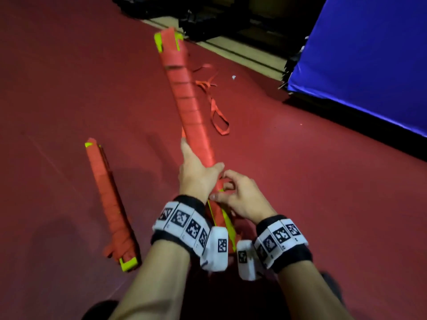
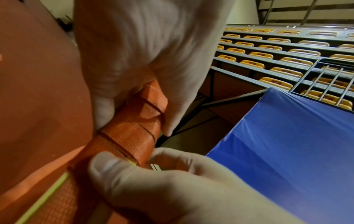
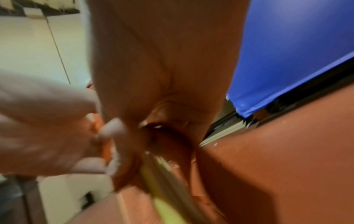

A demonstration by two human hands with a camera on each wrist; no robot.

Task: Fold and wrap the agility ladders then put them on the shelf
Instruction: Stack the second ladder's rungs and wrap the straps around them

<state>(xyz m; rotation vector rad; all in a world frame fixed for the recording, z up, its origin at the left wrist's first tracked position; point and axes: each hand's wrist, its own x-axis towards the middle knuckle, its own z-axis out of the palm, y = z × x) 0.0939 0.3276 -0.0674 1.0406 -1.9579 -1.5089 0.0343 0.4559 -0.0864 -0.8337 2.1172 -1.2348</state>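
I hold a long ladder bundle (image 1: 184,93) of yellow-green rungs wound in orange strap, tilted up off the red floor. My left hand (image 1: 198,174) grips its lower part, fingers curled round the wound strap (image 2: 132,128). Just below, my right hand (image 1: 233,195) pinches the strap at the bundle's near end, thumb (image 2: 107,165) pressed on the orange webbing beside a yellow rung edge (image 2: 44,195). The right wrist view is blurred, showing orange strap (image 3: 168,145) and yellow rungs (image 3: 164,201) under my fingers. A second wrapped bundle (image 1: 108,202) lies on the floor to the left.
A loose orange strap (image 1: 215,107) trails on the floor to the right of the held bundle. A big blue padded mat (image 1: 360,63) stands at the right. Dark equipment (image 1: 208,19) sits at the far floor edge. Rows of yellow seats (image 2: 277,50) rise behind.
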